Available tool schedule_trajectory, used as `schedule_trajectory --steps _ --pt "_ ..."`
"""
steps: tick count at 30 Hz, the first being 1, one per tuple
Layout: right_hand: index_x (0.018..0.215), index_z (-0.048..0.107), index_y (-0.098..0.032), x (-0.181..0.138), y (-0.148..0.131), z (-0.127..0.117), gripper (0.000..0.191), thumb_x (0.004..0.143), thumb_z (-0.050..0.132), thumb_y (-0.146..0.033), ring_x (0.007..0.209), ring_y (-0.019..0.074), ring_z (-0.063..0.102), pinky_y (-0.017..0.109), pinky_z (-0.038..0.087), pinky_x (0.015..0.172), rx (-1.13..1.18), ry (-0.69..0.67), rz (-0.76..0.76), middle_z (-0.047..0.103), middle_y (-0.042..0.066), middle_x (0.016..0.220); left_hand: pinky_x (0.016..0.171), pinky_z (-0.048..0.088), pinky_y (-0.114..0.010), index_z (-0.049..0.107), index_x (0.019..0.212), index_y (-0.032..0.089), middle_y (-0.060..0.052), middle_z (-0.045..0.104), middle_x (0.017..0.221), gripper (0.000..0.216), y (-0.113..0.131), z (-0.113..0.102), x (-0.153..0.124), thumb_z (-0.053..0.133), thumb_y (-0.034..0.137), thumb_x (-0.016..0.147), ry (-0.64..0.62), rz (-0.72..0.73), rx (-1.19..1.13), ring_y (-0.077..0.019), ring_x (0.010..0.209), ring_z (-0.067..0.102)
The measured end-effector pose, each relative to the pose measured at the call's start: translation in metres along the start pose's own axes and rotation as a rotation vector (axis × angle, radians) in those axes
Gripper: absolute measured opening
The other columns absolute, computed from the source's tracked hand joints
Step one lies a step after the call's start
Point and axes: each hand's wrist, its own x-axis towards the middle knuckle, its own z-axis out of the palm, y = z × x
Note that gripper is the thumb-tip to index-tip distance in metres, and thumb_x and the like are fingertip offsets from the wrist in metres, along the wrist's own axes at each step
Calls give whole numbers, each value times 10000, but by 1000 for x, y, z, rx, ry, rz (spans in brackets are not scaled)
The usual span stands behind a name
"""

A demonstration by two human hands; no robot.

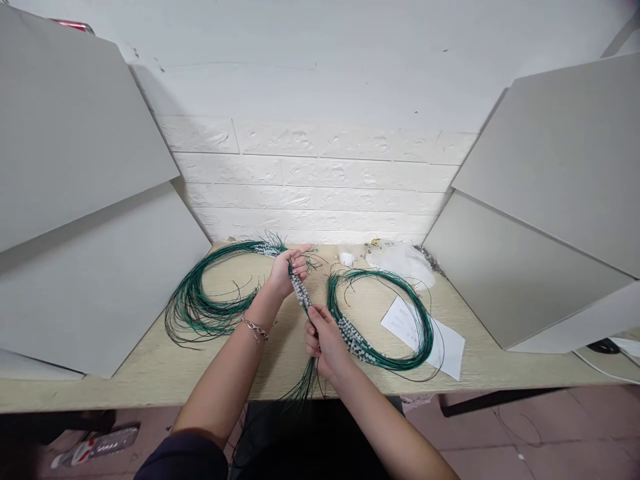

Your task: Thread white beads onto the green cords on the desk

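Note:
A bundle of thin green and black wires (301, 294) with small white pieces along it runs between my two hands. My left hand (290, 270) is curled around its upper part, index finger pointing right. Lower down, my right hand (323, 337) grips the same bundle, and loose wire ends hang below it over the table's front edge. Left of my hands lies a wide loop of green wires (193, 293), also with white pieces near its top end. To the right rests a coiled wire bundle (425, 327), its white pieces at the lower left.
A sheet of paper (450, 347) lies partly under the right coil. Behind it are a clear plastic bag (403, 260) and a small white object (346, 258). Grey panels (100, 280) flank the table (150, 387) on both sides. A plastic bottle (100, 445) lies on the floor.

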Motion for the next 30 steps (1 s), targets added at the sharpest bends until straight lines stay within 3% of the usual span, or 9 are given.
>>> schedule_trajectory --steps 5,14,21,30 --pt "791 369 -227 2 2 -2 392 620 635 -459 293 8 140 150 29 314 3 6 -13 355 -122 452 263 149 -117 523 907 89 107 161 420 149 1 -1 2 455 116 777 37 -32 46 -18 279 192" --pt "776 352 -234 3 3 -3 404 632 612 -508 296 13 133 148 43 305 -14 27 -35 346 -122 453 253 171 -106 480 990 30 89 249 444 223 3 -2 1 346 153 860 -2 -119 -49 -15 290 234" --pt "800 385 -230 1 2 0 426 590 650 -490 300 9 143 147 52 308 -21 27 -60 348 -121 461 335 310 -120 493 1006 62 51 362 485 235 1 -5 3 398 212 853 -7 -42 -25 -31 363 343" --pt "872 444 -217 1 2 -1 418 597 656 -450 313 10 142 150 69 313 -22 54 -93 334 -116 448 317 283 -104 492 996 67 64 350 476 212 1 -2 3 401 194 853 -20 8 -20 -17 336 322"
